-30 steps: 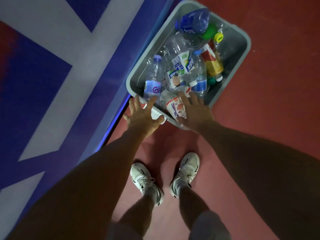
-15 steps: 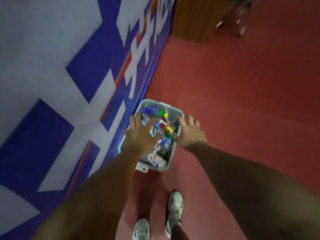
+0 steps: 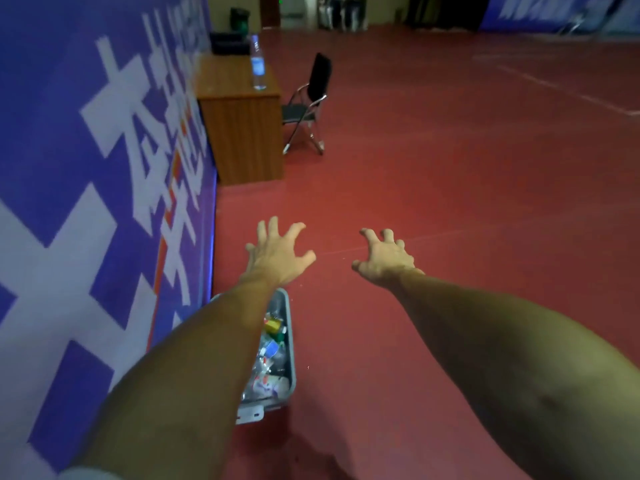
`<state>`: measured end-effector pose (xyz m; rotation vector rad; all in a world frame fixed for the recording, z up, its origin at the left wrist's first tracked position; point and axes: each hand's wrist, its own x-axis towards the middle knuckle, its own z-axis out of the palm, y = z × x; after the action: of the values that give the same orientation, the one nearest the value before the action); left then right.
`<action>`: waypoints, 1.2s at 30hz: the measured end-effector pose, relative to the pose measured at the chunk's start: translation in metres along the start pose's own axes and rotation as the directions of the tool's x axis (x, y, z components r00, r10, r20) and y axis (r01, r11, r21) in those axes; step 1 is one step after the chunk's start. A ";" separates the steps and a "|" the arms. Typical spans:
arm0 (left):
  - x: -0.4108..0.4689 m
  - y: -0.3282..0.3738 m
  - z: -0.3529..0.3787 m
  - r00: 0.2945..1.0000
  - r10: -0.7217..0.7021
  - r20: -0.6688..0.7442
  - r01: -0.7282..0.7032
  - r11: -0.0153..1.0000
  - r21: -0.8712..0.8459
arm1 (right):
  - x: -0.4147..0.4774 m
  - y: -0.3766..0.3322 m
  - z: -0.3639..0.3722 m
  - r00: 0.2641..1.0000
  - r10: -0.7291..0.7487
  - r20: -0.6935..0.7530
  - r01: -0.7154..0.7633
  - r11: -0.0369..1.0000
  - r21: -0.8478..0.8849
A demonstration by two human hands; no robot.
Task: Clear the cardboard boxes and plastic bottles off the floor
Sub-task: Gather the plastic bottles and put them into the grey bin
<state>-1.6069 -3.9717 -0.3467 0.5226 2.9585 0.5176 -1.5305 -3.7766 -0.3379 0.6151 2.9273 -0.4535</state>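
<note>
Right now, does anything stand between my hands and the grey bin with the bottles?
Nothing visible does. The left hand and right hand are open, empty, past the far end of the grey bin, which sits on the red floor by the blue wall. Only the left forearm hides part of it from the camera.

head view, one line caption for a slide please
Left hand and right hand spread open and empty over the red floor, a grey bin of plastic bottles below the left forearm.
</note>
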 end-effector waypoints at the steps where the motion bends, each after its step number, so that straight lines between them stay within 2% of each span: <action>1: 0.002 0.018 -0.001 1.000 0.029 0.002 -0.029 1.000 0.007 | -0.005 0.015 -0.009 0.999 0.030 -0.018 -0.030 1.000 0.006; 9: -0.017 0.205 0.043 0.944 0.321 0.081 -0.321 0.947 -0.011 | -0.078 0.191 -0.064 0.940 0.328 -0.091 -0.322 0.944 0.072; 15: -0.074 0.375 0.107 0.856 0.494 0.154 -0.499 0.866 -0.003 | -0.159 0.350 -0.105 0.863 0.483 -0.146 -0.472 0.875 0.102; 20: -0.129 0.512 0.155 0.761 0.615 0.206 -0.629 0.777 0.002 | -0.237 0.481 -0.138 0.772 0.607 -0.189 -0.595 0.794 0.123; 25: -0.185 0.645 0.200 0.632 0.724 0.277 -0.735 0.673 -0.082 | -0.321 0.593 -0.154 0.639 0.745 -0.193 -0.724 0.667 0.178; 30: -0.234 0.771 0.251 0.448 0.846 0.290 -0.873 0.484 -0.063 | -0.385 0.693 -0.154 0.509 0.844 -0.168 -0.812 0.535 0.233; 36: -0.270 0.906 0.323 0.265 0.912 0.314 -0.945 0.311 -0.104 | -0.433 0.815 -0.160 0.354 0.927 -0.124 -0.895 0.375 0.242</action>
<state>-1.0200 -3.1638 -0.3285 2.1857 2.0023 0.2511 -0.8104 -3.1779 -0.3277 2.2753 2.1246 -0.4073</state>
